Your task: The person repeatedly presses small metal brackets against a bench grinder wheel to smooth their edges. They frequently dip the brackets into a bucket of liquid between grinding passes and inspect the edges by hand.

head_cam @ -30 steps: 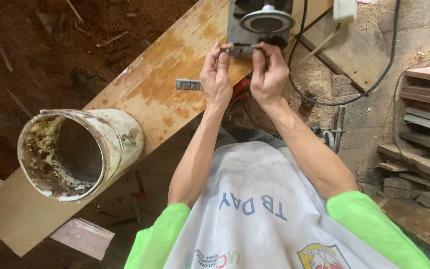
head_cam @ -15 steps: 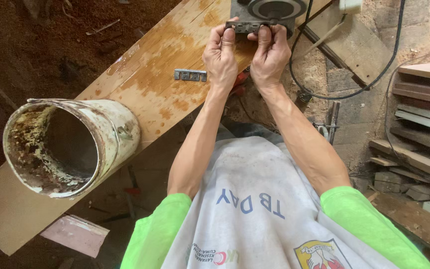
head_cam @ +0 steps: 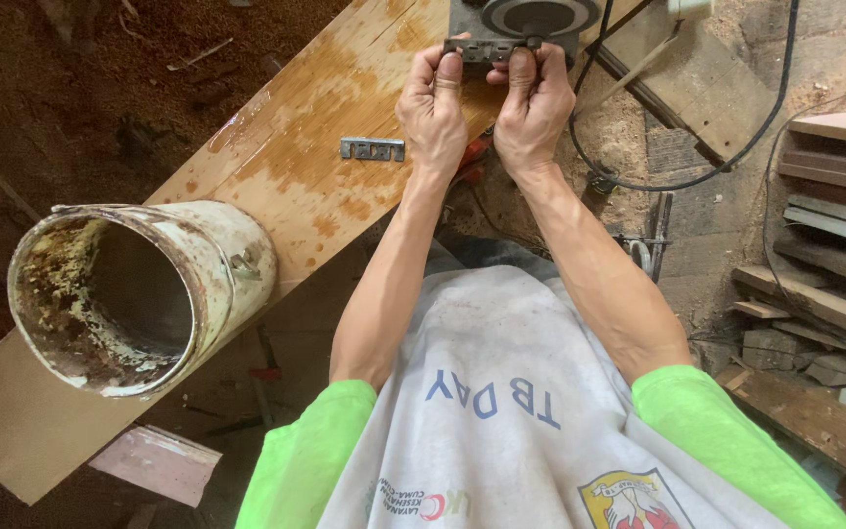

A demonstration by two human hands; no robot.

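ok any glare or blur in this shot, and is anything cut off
Head view: sharp overall, no real motion blur; soft even light, with a wet-looking sheen on the board. The tool that the left hand and right hand grip is cropped by the top edge. Inside of the can is partly shadowed.

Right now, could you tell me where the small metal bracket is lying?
In the head view the small metal bracket lies flat on the wooden board, just left of the left hand.

— Where is the can [head_cam: 139,294]?
— It stands on the board [head_cam: 286,186], at the left. The small bracket [head_cam: 372,149] lies on the board too, just left of the left hand [head_cam: 435,103].
— And the machine [head_cam: 516,27]?
— At the board's far end, both hands touching it; the right hand [head_cam: 535,98] is beside the left.
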